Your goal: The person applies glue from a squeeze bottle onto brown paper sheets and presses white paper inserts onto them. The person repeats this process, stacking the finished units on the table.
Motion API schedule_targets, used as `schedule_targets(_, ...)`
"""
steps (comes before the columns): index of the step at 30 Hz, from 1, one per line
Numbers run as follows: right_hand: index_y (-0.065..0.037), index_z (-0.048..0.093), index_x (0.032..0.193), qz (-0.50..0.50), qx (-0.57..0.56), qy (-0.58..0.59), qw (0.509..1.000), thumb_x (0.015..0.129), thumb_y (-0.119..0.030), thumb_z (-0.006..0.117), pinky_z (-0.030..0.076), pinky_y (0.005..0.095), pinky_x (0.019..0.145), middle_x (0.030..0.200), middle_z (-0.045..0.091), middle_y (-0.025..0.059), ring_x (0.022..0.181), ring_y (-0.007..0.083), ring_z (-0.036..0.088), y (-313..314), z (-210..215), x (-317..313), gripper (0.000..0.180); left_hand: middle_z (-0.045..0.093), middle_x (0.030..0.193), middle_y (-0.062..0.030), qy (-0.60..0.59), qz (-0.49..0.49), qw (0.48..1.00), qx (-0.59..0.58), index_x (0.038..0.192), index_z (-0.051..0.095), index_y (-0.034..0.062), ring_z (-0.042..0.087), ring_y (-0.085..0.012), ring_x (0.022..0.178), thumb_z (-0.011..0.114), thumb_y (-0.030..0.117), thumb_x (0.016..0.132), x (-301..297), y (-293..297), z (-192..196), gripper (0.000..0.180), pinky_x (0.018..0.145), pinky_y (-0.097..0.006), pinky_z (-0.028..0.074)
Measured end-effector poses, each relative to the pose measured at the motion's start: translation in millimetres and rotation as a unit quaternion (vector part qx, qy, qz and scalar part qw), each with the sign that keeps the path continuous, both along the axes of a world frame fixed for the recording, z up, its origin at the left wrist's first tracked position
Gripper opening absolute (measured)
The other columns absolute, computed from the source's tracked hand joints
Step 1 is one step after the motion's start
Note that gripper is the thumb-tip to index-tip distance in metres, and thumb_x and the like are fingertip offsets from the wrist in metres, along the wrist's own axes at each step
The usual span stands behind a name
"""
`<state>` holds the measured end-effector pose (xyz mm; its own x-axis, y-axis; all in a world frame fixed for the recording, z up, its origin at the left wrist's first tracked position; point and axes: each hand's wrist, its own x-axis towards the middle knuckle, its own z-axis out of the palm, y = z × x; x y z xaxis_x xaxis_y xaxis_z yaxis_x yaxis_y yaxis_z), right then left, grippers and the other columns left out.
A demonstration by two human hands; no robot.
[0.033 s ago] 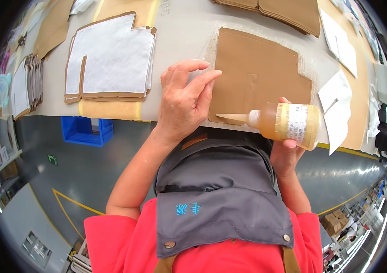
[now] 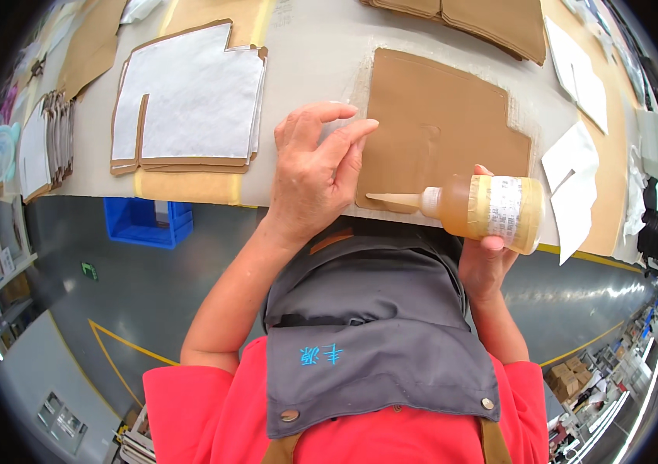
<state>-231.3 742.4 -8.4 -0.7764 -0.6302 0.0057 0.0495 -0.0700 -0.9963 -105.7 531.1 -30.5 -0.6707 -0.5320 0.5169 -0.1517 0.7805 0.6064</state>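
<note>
My right hand (image 2: pixel 491 259) is wrapped round a squeeze bottle (image 2: pixel 456 205) of amber liquid with a pale label, tipped on its side. Its long tapered nozzle (image 2: pixel 392 199) points left, over the near edge of a flat brown panel (image 2: pixel 445 100). That panel has a notch at its right side and a faint narrow slot outline in it. Over the panel's left edge hovers my left hand (image 2: pixel 313 166), holding nothing, its fingers bent and partly apart. Whether its fingertips touch the panel I cannot tell.
To the left lies a stack of brown panels with white sheets (image 2: pixel 197 100). More brown panels (image 2: pixel 491 23) are stacked at the back. White slotted pieces (image 2: pixel 572 185) lie on the right of the table (image 2: pixel 306 46). Below the table edge stands a blue crate (image 2: pixel 147 224).
</note>
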Motion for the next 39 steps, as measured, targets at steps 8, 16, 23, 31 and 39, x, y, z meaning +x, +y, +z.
schedule_targets(8, -0.009, 0.036, 0.15, 0.006, -0.071, -0.062, 0.995, 0.1, -0.054, 0.049, 0.054, 0.0413, 0.1, 0.15, 0.045, 0.0117, 0.129, 0.0242, 0.054, -44.0, 21.9, -57.5, 0.069, 0.061, 0.11, -0.0082, 0.041, 0.042, 0.995, 0.077, 0.108, 0.072, 0.0104, 0.059, -0.027, 0.105, 0.066, -0.003, 0.082, 3.7, -1.8, 5.5, 0.03, 0.089, -0.036, 0.044)
schedule_targets(16, -0.002, 0.053, 0.132, -0.012, -0.065, -0.017, 0.998, 0.097, -0.037, 0.065, 0.058, 0.0428, 0.094, 0.123, 0.062, 0.0082, 0.111, 0.0213, 0.064, -104.9, 14.4, -92.3, 0.051, 0.062, 0.111, -0.0101, 0.033, 0.024, 0.996, 0.083, 0.107, 0.074, 0.0082, 0.061, -0.0262, 0.103, 0.066, -0.008, 0.082, 4.3, -6.0, 4.6, 0.03, 0.084, -0.034, 0.052)
schedule_targets(23, -0.001, 0.052, 0.132, 0.0, -0.052, -0.003, 0.999, 0.097, -0.036, 0.064, 0.058, 0.044, 0.092, 0.122, 0.062, 0.0085, 0.111, 0.0223, 0.064, -102.6, 8.5, -94.7, 0.051, 0.062, 0.112, -0.0103, 0.028, 0.019, 0.996, 0.084, 0.107, 0.074, 0.0075, 0.061, -0.0263, 0.102, 0.067, -0.009, 0.082, 4.7, -6.6, 5.6, 0.031, 0.083, -0.034, 0.052)
schedule_targets(31, 0.0, 0.048, 0.135, 0.043, -0.022, -0.005, 0.999, 0.096, -0.042, 0.064, 0.056, 0.0403, 0.089, 0.124, 0.061, 0.0105, 0.111, 0.0233, 0.063, -74.4, 11.5, -78.1, 0.059, 0.062, 0.112, -0.0108, 0.041, 0.025, 0.996, 0.078, 0.107, 0.074, 0.0072, 0.061, -0.0246, 0.099, 0.066, -0.01, 0.082, 5.0, -6.2, 3.2, 0.031, 0.078, -0.032, 0.052)
schedule_targets(39, -0.006, 0.034, 0.148, 0.067, -0.011, 0.018, 0.998, 0.093, -0.049, 0.065, 0.051, 0.0439, 0.099, 0.148, 0.045, 0.0213, 0.13, 0.028, 0.053, -41.0, 6.5, -52.9, 0.076, 0.064, 0.111, -0.0106, 0.047, 0.039, 0.996, 0.058, 0.105, 0.074, 0.0079, 0.061, -0.0233, 0.096, 0.066, -0.008, 0.083, 3.9, -4.9, 4.8, 0.029, 0.076, -0.031, 0.052)
